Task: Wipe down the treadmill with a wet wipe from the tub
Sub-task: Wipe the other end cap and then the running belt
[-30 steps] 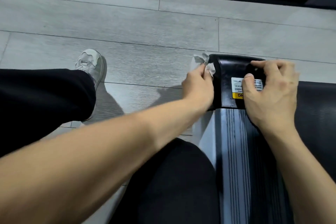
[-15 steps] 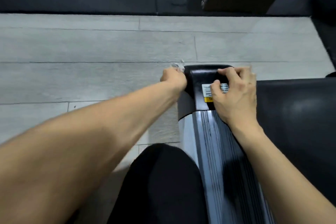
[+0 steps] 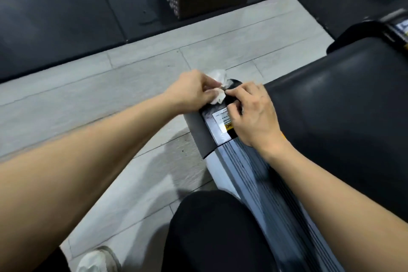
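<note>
I'm crouched at the rear corner of the treadmill (image 3: 344, 104), looking down along its left side rail (image 3: 249, 168), which runs away from me and ends in a black end cap (image 3: 212, 130) carrying a white and yellow warning label (image 3: 221, 120).

My left hand (image 3: 189, 93) holds the crumpled white wipe (image 3: 218, 88), fingers curled round it, and presses it against the outer far corner of the end cap. The wipe bunches up above and beside my knuckles, partly over the grey floor (image 3: 88, 99). My right hand (image 3: 254, 112) rests on top of the same cap with its fingers bent, their tips touching or pinching the edge of the wipe; I cannot tell for sure which, as the fingertips meet in a blur.

What matters for the next stroke, as I read it: the rail's long axis runs from the cap back toward my knee (image 3: 216, 227), so the unwiped length lies nearer me than the wipe. The left hand is on the outer side and already has the wipe, so it is the one to draw back along the rail. The belt (image 3: 331, 139) lies to the right of both hands, beyond the right wrist.

I cannot see the tub anywhere. A shoe (image 3: 95, 260) shows at the bottom edge.
</note>
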Demonstrator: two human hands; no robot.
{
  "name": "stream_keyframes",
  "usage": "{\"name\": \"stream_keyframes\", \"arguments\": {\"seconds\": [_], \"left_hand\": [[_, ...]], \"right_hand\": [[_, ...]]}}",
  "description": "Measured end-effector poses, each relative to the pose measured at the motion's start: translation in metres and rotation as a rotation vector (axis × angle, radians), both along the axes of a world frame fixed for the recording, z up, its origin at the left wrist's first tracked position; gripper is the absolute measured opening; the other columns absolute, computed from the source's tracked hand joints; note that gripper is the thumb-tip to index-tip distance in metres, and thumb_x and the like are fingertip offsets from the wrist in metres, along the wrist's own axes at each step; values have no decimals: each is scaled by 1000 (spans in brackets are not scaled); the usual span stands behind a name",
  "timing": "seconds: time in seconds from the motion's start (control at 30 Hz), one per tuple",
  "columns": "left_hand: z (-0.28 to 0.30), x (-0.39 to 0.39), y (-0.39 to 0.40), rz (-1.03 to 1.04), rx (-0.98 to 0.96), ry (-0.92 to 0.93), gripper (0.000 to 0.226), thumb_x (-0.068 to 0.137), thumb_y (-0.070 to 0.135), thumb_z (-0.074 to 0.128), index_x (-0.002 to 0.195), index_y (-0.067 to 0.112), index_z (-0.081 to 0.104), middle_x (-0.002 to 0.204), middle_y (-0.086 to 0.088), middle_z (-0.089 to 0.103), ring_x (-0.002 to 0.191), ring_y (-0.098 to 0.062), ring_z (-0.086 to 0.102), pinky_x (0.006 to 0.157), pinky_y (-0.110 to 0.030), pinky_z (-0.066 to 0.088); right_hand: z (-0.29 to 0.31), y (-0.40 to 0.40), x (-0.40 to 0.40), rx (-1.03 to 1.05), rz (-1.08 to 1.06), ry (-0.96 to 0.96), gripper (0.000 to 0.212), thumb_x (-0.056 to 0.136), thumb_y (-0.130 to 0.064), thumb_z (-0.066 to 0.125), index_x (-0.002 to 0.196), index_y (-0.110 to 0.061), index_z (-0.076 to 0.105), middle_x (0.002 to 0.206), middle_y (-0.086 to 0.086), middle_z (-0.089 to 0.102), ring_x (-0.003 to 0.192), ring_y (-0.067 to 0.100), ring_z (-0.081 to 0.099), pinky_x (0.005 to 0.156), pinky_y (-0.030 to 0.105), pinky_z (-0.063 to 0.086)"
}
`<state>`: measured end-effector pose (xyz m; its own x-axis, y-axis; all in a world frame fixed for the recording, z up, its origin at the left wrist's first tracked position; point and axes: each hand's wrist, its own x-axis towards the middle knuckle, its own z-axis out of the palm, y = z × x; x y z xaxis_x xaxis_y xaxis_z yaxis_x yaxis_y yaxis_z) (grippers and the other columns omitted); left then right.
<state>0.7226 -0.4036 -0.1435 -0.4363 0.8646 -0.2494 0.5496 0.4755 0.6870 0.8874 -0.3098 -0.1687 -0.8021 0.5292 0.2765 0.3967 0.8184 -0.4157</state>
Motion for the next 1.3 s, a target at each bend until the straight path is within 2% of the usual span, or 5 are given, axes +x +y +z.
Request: {"name": "stream_keyframes", "arguments": {"seconds": [0.33, 0.57, 0.9, 1.1, 1.3], "left_hand": [[-4, 49, 13, -442, 195, 366, 28, 90, 28, 54, 109, 17, 71, 114, 0, 69, 105, -30, 64, 78, -48, 54], [2, 55, 10, -554, 237, 476, 20, 100, 24, 55, 116, 22, 68, 110, 2, 64, 108, -26, 64, 72, -44, 55], [21, 84, -5, -610, 200, 508, 11, 100, 22, 57, 105, 20, 67, 96, 1, 66, 86, -30, 65, 59, -35, 46], [47, 92, 8, -461, -4, 414, 17, 89, 18, 69, 105, 20, 69, 102, -10, 71, 94, -41, 65, 74, -46, 52], [140, 150, -64, -436, 97, 243, 30, 80, 11, 79, 105, 20, 65, 97, 2, 68, 87, -28, 64, 77, -41, 50]], "right_hand": [[7, 0, -1, 106, -400, 75, 21, 82, -16, 44, 99, -13, 55, 101, 8, 53, 90, 29, 51, 77, 40, 33], [32, -8, 46, -209, -696, 259, 34, 78, -7, 38, 102, -14, 62, 102, 5, 56, 94, 30, 56, 88, 50, 43], [50, -60, 199, -319, -695, -60, 20, 96, -10, 52, 100, -23, 65, 84, -14, 48, 81, 12, 50, 80, 33, 43], [79, -101, 204, -444, -640, -21, 22, 96, -16, 52, 110, -27, 63, 92, -13, 49, 87, 12, 51, 84, 34, 44], [167, -148, 212, -402, -598, 115, 36, 86, -17, 66, 123, -19, 64, 110, -5, 54, 101, 17, 55, 93, 43, 47]]}}
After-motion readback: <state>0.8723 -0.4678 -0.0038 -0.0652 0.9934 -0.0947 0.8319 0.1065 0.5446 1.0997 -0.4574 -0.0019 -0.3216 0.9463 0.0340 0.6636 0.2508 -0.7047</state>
